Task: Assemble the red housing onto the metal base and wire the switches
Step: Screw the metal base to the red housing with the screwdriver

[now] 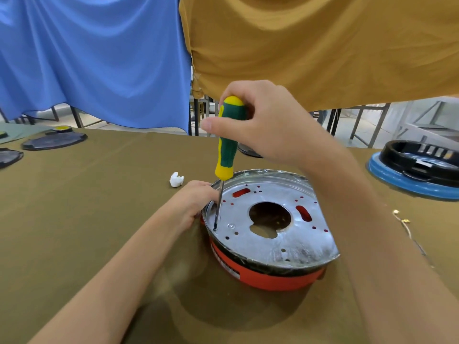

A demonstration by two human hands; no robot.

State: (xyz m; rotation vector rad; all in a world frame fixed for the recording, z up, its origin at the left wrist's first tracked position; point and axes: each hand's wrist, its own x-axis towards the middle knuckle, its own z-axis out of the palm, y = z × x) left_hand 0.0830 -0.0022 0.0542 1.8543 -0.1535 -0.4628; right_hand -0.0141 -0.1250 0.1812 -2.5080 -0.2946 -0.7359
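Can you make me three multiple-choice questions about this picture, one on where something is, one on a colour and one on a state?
1. Where does the tip of the green-and-yellow-handled screwdriver rest?
A. at the left edge of the round silver metal base
B. in the base's big centre hole
C. on the tablecloth

2. What colour is the round plastic housing under the base?
A. blue
B. red
C. white

3. What is the left hand doing?
A. lying flat on the table
B. holding the crumpled white scrap
C. gripping the base's left rim

Answers: 1 A, the shaft ends by the left rim. 2 B, red shows below the metal. 3 C, its fingers curl at the rim while the right hand holds the screwdriver handle.
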